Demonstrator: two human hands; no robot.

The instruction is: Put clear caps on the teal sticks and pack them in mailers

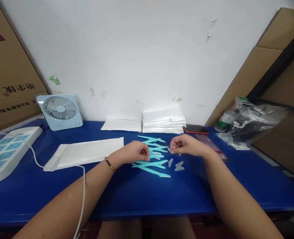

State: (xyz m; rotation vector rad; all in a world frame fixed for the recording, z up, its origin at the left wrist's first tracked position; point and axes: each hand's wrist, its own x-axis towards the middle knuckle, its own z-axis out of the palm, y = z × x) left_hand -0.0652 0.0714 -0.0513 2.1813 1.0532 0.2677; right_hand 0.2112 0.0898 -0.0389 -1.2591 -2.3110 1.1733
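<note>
Several turquoise eyebrow razors (152,171) lie crossed in a loose pile on the blue table, in front of me. My left hand (139,152) is at the left side of the pile, thumb and fingers closed on the handle of a razor whose blade end points right. At the pile's right edge, my right hand (183,145) pinches a small translucent blade cap, partly hidden by the fingers. Loose translucent caps (179,166) are scattered on the table just below that hand.
A white padded envelope (87,152) lies to the left, and a stack of envelopes (163,119) stands by the wall. Around these are a fan (59,111), a power strip (10,152) with a white cable, a phone (196,129), a bottle (225,121) and a plastic bag (256,122).
</note>
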